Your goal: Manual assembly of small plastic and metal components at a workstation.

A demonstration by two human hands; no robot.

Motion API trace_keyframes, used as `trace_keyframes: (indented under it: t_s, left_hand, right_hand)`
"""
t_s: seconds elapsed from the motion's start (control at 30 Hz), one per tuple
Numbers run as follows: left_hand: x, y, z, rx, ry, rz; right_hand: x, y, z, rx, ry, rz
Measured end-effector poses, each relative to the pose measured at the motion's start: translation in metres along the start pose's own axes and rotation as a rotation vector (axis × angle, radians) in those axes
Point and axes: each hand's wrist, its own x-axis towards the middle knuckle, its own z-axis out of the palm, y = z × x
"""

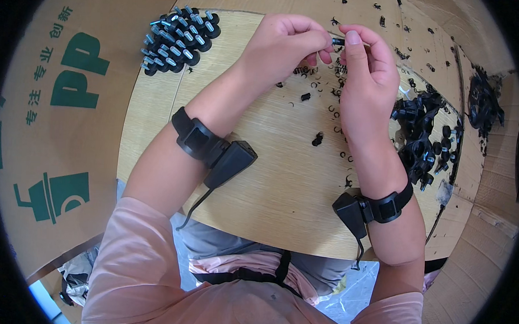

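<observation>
Fingers of left hand (286,46) and right hand (365,68) pinching small black part (338,42), green-printed cardboard box (49,126) at left

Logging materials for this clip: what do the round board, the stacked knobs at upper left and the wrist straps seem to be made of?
Round board: probably wood or laminate, pale matte with fine grain lines. Stacked knobs: likely black moulded plastic heads, slightly glossy, with silvery-blue studs that look like plated metal. Wrist straps: black, matte, apparently fabric or rubber with hard plastic units; the look leaves it open.
</observation>
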Motion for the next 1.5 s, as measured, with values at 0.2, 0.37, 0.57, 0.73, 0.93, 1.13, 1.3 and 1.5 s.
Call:
trace_keyframes:
  t_s: [0.2, 0.37, 0.57, 0.73, 0.93, 1.13, 1.3, 1.5]
  left_hand:
    - [0.0, 0.0, 0.0, 0.02, -0.002, 0.006]
    - [0.0, 0.0, 0.0, 0.032, -0.005, 0.01]
    - [-0.001, 0.0, 0.0, 0.028, 0.0, -0.016]
    - [-0.001, 0.0, 0.0, 0.01, -0.005, -0.004]
    - [0.0, -0.002, 0.0, 0.076, 0.018, -0.055]
    - [0.002, -0.005, 0.001, 0.063, 0.022, -0.028]
    - [0.002, -0.006, 0.006, -0.035, 0.026, 0.0]
    - [0.0, 0.0, 0.01, -0.019, 0.051, -0.004]
  right_hand:
    - [-0.001, 0.0, 0.0, 0.007, -0.012, -0.016]
    - [0.0, 0.002, 0.001, -0.025, -0.006, -0.024]
    - [0.0, 0.004, -0.001, -0.028, -0.02, -0.032]
    - [0.001, 0.004, 0.0, -0.028, -0.025, -0.037]
    - [0.0, 0.002, 0.0, -0.022, -0.017, 0.002]
    - [0.0, 0.004, 0.001, -0.036, -0.031, -0.05]
    - [-0.001, 0.003, 0.001, 0.007, 0.02, 0.063]
    - [0.001, 0.0, -0.002, -0.029, 0.041, 0.051]
